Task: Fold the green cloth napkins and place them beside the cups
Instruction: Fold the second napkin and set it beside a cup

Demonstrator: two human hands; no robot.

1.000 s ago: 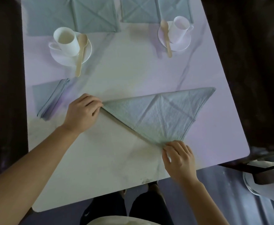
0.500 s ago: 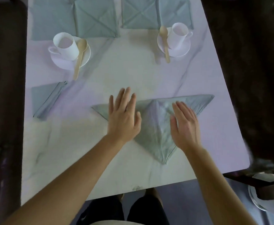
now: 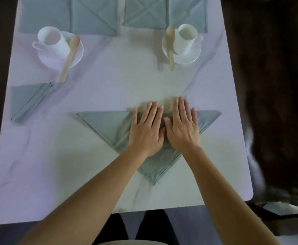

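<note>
A green napkin (image 3: pixel 107 124) lies folded into a triangle in the middle of the table, its point toward me. My left hand (image 3: pixel 146 129) and my right hand (image 3: pixel 181 128) press flat on its centre side by side, fingers straight, fingertips reaching past the far edge. A folded green napkin (image 3: pixel 27 101) lies at the left, below the left cup (image 3: pixel 52 41) on its saucer. The right cup (image 3: pixel 186 38) stands on a saucer at the back right. Two unfolded napkins, one (image 3: pixel 68 15) left and one (image 3: pixel 164 13) right, lie at the far edge.
A wooden spoon (image 3: pixel 70 55) leans on the left saucer and another wooden spoon (image 3: pixel 170 46) on the right saucer. The pale marble table (image 3: pixel 56 174) ends just before my knees. Dark floor surrounds it; a tray-like object (image 3: pixel 282 208) sits at the lower right.
My hands let go of the triangle's corners, moved onto its middle and came together, sliding toward the far edge. The napkin now lies squarer to me.
</note>
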